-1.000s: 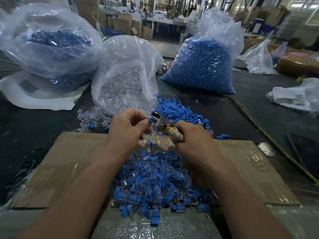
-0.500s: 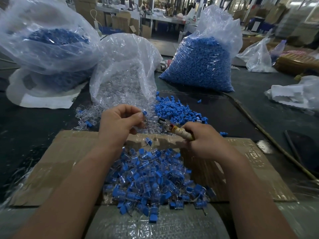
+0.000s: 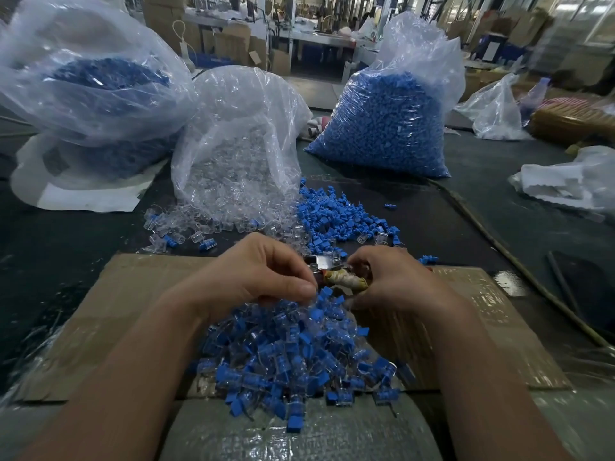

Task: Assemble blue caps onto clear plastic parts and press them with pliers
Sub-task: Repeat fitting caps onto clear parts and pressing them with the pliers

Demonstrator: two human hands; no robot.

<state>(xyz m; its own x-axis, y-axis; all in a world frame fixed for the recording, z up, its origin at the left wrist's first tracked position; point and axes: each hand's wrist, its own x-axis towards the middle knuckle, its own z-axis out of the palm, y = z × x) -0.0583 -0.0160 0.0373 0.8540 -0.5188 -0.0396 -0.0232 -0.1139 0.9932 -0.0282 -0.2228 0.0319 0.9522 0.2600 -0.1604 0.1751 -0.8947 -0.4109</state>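
My right hand grips pliers whose handle is wrapped in yellowish tape; the metal jaws point left toward my left hand. The left hand's fingers are pinched together right at the jaws, and what they hold is hidden. Below both hands lies a heap of assembled clear parts with blue caps on a taped cardboard sheet. Loose blue caps and loose clear parts lie on the dark table beyond the hands.
Three big plastic bags stand behind: blue caps at right, clear parts in the middle, a blue-filled bag at left. White bags lie far right. A thin rod runs diagonally along the table's right side.
Both hands have come back together over the cardboard's far edge. The left hand dropped from the clear parts to the plier jaws; the right hand swung the pliers toward it.
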